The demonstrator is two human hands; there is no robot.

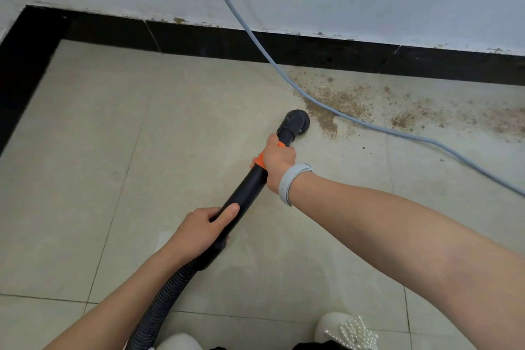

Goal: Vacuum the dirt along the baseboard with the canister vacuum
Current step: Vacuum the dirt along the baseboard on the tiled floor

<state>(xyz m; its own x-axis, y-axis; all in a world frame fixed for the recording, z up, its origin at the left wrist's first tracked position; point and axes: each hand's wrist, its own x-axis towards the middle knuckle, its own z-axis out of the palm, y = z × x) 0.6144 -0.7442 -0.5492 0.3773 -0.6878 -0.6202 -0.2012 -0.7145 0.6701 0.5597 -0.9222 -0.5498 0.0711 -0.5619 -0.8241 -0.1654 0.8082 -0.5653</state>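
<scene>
Your right hand (277, 160) grips the black tube (244, 196) at its orange ring. Your left hand (203, 229) is wrapped around the tube lower down. The nozzle (295, 122) sits at the edge of the dirt (338, 102), near the baseboard (312, 50). A gray cord (369, 126) crosses the dirt.

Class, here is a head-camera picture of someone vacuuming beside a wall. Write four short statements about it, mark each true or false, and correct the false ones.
1. Both hands grip the vacuum wand. True: the right hand is nearer the nozzle, the left hand nearer the hose.
2. The dirt lies left of the nozzle. False: it spreads to the nozzle's right, along the baseboard.
3. A pale cable crosses the dirt. True.
4. The wristband is on the left wrist. False: it is on the right wrist.
</scene>
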